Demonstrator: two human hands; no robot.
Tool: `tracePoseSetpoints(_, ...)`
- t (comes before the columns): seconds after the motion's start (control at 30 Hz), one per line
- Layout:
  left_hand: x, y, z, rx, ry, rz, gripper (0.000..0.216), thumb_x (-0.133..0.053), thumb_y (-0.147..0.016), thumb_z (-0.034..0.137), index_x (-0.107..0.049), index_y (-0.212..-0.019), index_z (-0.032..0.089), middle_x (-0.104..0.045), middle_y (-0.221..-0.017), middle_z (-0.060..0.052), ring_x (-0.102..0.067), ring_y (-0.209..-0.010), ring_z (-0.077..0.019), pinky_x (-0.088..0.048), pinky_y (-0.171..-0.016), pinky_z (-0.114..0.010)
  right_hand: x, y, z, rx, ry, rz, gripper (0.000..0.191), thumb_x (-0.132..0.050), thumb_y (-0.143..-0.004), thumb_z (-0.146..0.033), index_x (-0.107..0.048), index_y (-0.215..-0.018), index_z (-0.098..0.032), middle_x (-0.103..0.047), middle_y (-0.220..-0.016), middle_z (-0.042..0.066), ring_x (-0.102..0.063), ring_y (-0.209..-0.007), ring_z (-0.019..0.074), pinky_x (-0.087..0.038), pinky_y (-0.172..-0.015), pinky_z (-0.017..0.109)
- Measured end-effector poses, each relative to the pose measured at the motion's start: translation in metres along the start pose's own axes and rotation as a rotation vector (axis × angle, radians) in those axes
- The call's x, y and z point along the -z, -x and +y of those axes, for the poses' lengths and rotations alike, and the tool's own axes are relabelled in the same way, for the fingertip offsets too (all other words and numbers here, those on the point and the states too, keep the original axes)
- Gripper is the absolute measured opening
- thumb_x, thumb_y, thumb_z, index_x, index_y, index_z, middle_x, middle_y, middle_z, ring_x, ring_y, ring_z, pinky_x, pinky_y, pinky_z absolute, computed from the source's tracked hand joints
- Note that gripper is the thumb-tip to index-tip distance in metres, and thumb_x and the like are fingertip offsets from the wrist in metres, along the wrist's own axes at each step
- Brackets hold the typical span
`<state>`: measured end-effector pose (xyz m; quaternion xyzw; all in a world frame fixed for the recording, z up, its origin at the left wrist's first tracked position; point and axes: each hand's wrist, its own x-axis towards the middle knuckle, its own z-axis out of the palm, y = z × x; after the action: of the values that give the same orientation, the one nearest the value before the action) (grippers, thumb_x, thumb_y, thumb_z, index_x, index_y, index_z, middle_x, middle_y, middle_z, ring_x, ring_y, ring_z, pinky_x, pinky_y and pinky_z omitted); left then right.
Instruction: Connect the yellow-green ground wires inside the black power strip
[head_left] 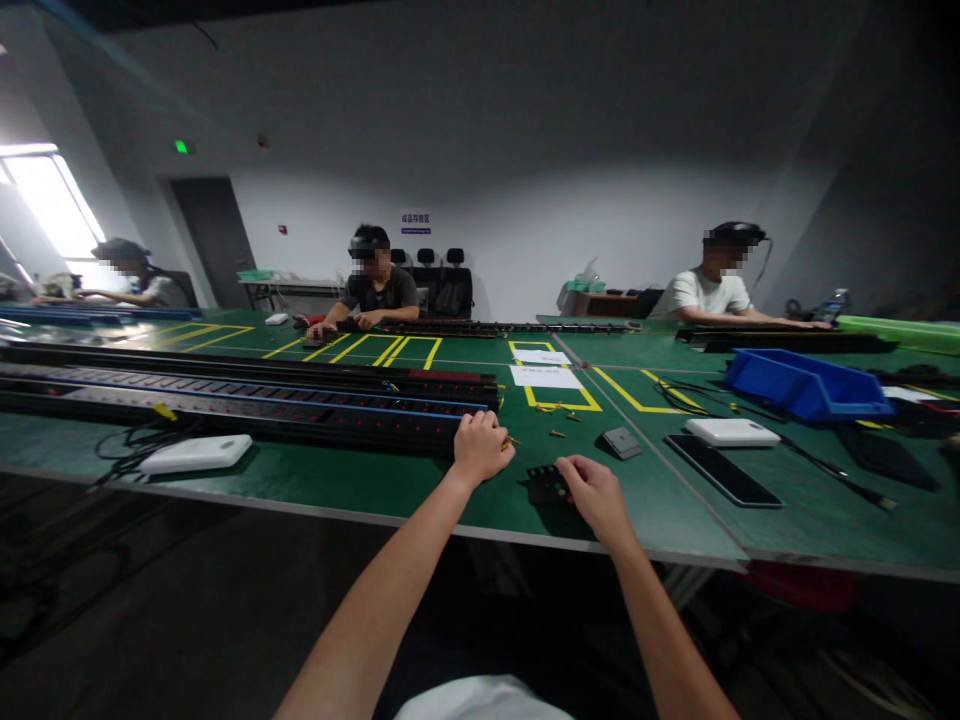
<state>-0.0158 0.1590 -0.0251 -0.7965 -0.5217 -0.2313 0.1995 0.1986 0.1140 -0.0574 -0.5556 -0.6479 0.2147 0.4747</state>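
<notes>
Rail: we have the long black rail (375, 425) lying along the worktop (337, 483), its right end at our left hand.
Left hand: our left hand (482, 446) is at the rail's right end, fingers curled; brassy bits show by the fingertips, but we cannot tell whether the fingers are clamped on them.
Right hand: our right hand (591, 488) is right of the rail's end and nearer us, fingers clamped on the plate's right edge.
Plate: the black plate (546, 486), with holes, is just right of the rail's end; we cannot tell whether it touches the worktop.
Screws: brassy screws (557, 433) lie loose right of the rail.
Block: a grey block (621, 442) sits farther right of the rail than those.
Phone: we see a phone (724, 470) well right of the rail.
Bin: a blue bin (810, 387) stands beyond it, also right of the rail.
Co-worker: a person (384, 292) sits beyond the rail.
</notes>
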Motion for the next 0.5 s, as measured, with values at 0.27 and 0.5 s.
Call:
tracePoseSetpoints(0.27, 0.001, 0.0, 0.0002, -0.001, 0.005, -0.002, 0.024, -0.061, -0.088, 0.038, -0.075, -0.085, 0.019, -0.062, -0.096, -0.009, -0.053, -0.093, -0.024, -0.035, -0.081, -0.04, 0.0006, -0.0003, -0.0011, -0.004, -0.006, 0.002, 0.043, -0.052, -0.09, -0.055, -0.069, -0.075, -0.018, -0.059, -0.057, 0.001, -0.058, -0.052, 0.0188, -0.041, -0.051, 0.027)
tracePoseSetpoints(0.5, 0.0024, 0.0002, 0.0005, 0.0, 0.006, -0.006, 0.025, -0.06, -0.088, 0.038, -0.076, -0.086, 0.019, -0.062, -0.096, -0.009, -0.053, -0.093, -0.0243, -0.036, -0.081, -0.041, 0.0016, 0.0007, -0.0037, -0.004, -0.006, 0.004, 0.043, -0.052, -0.089, -0.056, -0.07, -0.075, -0.019, -0.061, -0.057, 0.001, -0.059, -0.052, 0.0196, -0.042, -0.052, 0.028)
